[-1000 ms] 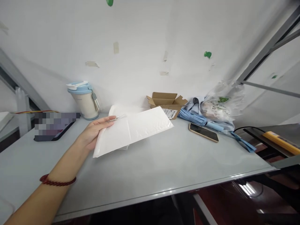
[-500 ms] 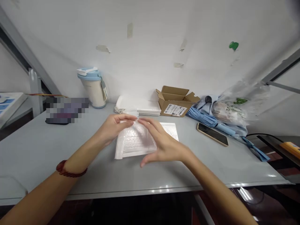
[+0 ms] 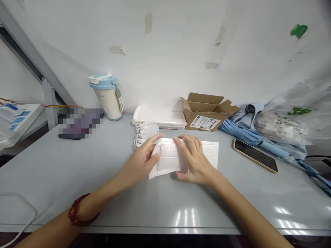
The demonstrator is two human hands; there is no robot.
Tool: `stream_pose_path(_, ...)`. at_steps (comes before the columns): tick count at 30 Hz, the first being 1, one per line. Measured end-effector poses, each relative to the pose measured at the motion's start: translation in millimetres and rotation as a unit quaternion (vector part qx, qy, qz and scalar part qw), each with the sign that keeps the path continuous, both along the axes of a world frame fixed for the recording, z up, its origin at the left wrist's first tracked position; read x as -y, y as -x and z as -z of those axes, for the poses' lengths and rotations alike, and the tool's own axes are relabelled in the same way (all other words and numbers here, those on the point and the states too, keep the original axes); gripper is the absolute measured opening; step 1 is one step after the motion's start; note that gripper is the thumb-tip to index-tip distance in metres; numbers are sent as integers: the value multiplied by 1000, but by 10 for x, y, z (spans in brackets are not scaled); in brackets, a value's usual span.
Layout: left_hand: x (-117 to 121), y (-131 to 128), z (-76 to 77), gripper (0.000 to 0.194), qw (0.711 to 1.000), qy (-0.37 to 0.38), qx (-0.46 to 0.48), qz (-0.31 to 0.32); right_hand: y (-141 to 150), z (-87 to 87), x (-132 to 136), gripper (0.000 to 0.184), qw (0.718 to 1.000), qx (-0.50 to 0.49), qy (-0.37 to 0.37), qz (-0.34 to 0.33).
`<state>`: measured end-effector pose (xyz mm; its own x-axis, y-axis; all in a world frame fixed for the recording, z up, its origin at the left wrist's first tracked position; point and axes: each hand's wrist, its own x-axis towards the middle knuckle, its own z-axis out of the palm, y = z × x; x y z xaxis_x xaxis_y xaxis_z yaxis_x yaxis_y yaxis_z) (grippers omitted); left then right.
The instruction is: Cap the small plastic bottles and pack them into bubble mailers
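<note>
A white bubble mailer [image 3: 169, 160] lies at the middle of the table, its flap end to the left. My left hand [image 3: 144, 155] pinches that flap end between thumb and fingers. My right hand [image 3: 195, 160] spans the mailer, fingertips at its far edge and thumb at its near edge, gripping it. Just behind my left hand lie several white tags [image 3: 151, 130] with string loops. A stack of white mailers [image 3: 170, 119] sits farther back against the wall.
An open cardboard box [image 3: 205, 122], a cream cup with blue lid [image 3: 107, 101] and a pixelated dark item [image 3: 80, 125] stand along the back. At right are a phone [image 3: 254, 155], a blue folded umbrella [image 3: 240, 132] and a plastic bag [image 3: 281, 117]. A white cable [image 3: 26, 203] crosses the front left.
My hands have parted and come down onto the mailer, the left now on its flap end, the right across its middle. The string-looped tags now show more fully. The view has shifted slightly.
</note>
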<state>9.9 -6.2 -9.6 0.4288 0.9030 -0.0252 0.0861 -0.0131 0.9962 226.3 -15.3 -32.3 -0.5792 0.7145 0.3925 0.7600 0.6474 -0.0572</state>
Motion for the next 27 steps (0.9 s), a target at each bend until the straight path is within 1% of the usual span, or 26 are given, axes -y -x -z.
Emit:
stream_pose_path(3, -31, 22, -44, 48, 1000, 19, 2, 1, 24, 4, 23, 99, 1000, 9, 2, 3)
stream_pose_path(7, -48, 37, -57, 32, 999, 25, 20, 42, 90, 49, 86, 95, 1000, -2, -12, -12)
stream_pose_path(9, -47, 31, -43, 19, 998, 20, -11, 55, 105, 69, 100, 91, 999, -19, -21, -21)
stream_pose_path(11, -42, 20, -25, 7, 997, 8, -63, 53, 100, 76, 101, 87, 999, -31, -29, -28)
stream_pose_path(12, -38, 12, -17, 6, 995, 1, -87, 49, 93, 75, 98, 86, 998, -35, -32, -32)
stream_pose_path(14, -32, -1, -4, 12, 992, -21, -123, 30, 71, 60, 90, 82, 998, -38, -39, -41)
stream_pose_path(16, -30, -5, 2, 19, 987, -56, -149, -1, 49, 34, 84, 78, 996, -51, -50, -46)
stream_pose_path(18, -37, 3, 1, 20, 982, -87, -163, -31, 32, 4, 81, 74, 994, -76, -63, -44)
stream_pose_path(20, -53, 21, -4, 19, 984, -84, -148, -43, 20, -21, 79, 70, 991, -104, -81, -36)
stream_pose_path(22, -71, 38, -6, 24, 991, -59, -111, -52, 8, -37, 72, 65, 987, -119, -104, -25)
stream_pose_path(24, -85, 46, -2, 26, 994, -36, -68, -71, -9, -41, 58, 60, 985, -119, -123, -8)
stream_pose_path(27, -99, 47, 2, 22, 994, -22, -24, -100, -43, -27, 24, 52, 984, -110, -142, 16)
